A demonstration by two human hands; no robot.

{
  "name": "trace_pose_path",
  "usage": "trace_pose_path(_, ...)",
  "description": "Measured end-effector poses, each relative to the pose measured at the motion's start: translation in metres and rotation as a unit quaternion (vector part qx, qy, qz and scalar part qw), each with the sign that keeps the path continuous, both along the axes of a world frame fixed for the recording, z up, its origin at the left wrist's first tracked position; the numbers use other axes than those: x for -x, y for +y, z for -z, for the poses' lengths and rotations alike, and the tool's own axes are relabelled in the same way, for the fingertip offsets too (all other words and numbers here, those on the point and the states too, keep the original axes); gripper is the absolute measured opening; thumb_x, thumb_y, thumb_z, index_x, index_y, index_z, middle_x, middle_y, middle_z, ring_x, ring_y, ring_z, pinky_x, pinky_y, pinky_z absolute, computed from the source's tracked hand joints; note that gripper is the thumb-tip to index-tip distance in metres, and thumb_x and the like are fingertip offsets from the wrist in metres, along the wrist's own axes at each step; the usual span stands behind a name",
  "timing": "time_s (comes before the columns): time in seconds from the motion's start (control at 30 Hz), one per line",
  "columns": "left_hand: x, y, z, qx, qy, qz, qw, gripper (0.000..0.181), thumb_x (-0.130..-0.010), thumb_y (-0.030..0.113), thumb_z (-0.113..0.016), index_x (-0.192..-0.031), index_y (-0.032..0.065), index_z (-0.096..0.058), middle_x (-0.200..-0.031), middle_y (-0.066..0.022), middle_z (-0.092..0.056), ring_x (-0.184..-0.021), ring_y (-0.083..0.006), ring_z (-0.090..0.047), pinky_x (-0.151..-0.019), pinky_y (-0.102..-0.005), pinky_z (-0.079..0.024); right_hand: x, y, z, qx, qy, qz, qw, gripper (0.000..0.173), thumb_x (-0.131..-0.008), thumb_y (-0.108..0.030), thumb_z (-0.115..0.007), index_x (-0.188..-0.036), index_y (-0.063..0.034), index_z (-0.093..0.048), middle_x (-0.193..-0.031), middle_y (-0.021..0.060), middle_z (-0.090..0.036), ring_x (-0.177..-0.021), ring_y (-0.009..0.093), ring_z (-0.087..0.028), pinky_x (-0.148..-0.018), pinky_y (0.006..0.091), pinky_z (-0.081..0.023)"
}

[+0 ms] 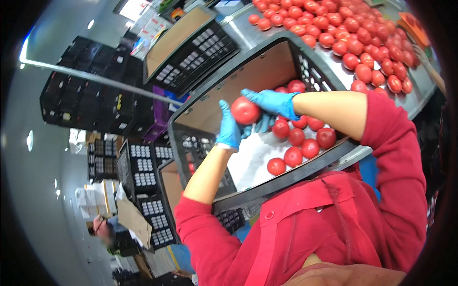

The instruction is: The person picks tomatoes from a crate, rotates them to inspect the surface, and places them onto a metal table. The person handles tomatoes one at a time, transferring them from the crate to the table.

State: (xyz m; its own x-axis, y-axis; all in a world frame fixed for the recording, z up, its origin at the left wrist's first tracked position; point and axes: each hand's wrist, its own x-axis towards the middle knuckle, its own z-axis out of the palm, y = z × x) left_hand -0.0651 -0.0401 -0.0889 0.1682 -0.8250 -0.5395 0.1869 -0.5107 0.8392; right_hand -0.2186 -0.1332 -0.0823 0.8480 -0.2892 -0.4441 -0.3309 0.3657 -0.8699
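Note:
A large red tomato (245, 110) is held between my two blue-gloved hands, above the inside of a black plastic crate (286, 181). My left hand (229, 128) cups its left side, with the thumb up and the fingertips underneath. From the right, my right hand (272, 103) rests its thumb against the top, its lower fingers partly hidden. Several tomatoes (296, 137) sit on the white sheet (247, 161) along the crate's right part. Brown cardboard (247, 78) lines the far wall. My right forearm hides some of the tomatoes.
Many loose tomatoes (343, 32) cover the metal table (243, 30) at the upper right. Another person's hand (422, 55) is near an orange container (411, 30). A cardboard-lined crate (193, 53) stands beyond mine. Stacked black crates (96, 85) and a metal bar (103, 80) are at left.

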Motion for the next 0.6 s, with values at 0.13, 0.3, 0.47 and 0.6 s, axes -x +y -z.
trace_pose_path(0.13, 0.010, -0.002, 0.004, 0.030, -0.015, 0.001, 0.999, 0.077, -0.082, 0.077, -0.019, -0.097, 0.0113, -0.056, -0.064, -0.0074, -0.059, -0.036, -0.0124, -0.045, -0.031, -0.0216, -0.032, 0.005, 0.009, -0.003, 0.058, -0.065, 0.013, 0.996, 0.049, -0.077, -0.046, -0.066, -0.105, -0.0061, -0.059, -0.093, 0.0087, -0.063, -0.077, 0.017, -0.060, -0.066, 0.0300, -0.048)
trace_pose_path(0.3, 0.019, 0.002, 0.007, 0.162, -0.075, 0.029, 0.984, 0.077, -0.087, 0.071, -0.019, -0.099, 0.0030, -0.054, -0.070, -0.0088, -0.059, -0.052, -0.0170, -0.057, -0.041, -0.0236, -0.039, 0.015, -0.015, -0.029, 0.278, -0.061, 0.124, 0.950, 0.063, -0.063, -0.044, -0.077, -0.102, 0.0020, -0.060, -0.096, 0.0134, -0.062, -0.084, 0.021, -0.060, -0.073, 0.0327, -0.049)
trace_pose_path(0.47, 0.020, 0.021, 0.045, 0.010, -0.233, 0.302, 0.924, 0.032, -0.093, 0.033, -0.051, -0.110, 0.0057, -0.051, -0.085, -0.0070, -0.061, -0.069, -0.0116, -0.060, -0.055, -0.0219, -0.043, 0.072, -0.079, -0.064, 0.157, -0.364, 0.335, 0.855, 0.051, -0.080, -0.044, -0.065, -0.112, -0.0047, -0.056, -0.094, 0.0083, -0.063, -0.076, 0.017, -0.063, -0.066, 0.0266, -0.052)
trace_pose_path(0.6, 0.013, 0.044, 0.083, -0.087, -0.383, 0.514, 0.762, 0.069, -0.079, 0.044, -0.066, -0.130, 0.0037, -0.043, -0.111, -0.0213, -0.057, -0.099, -0.0287, -0.059, -0.086, -0.0345, -0.046, 0.148, -0.135, 0.001, 0.019, -0.336, 0.531, 0.778, 0.055, -0.090, -0.045, -0.050, -0.133, -0.0124, -0.040, -0.102, 0.0102, -0.063, -0.075, 0.019, -0.062, -0.066, 0.0261, -0.050)
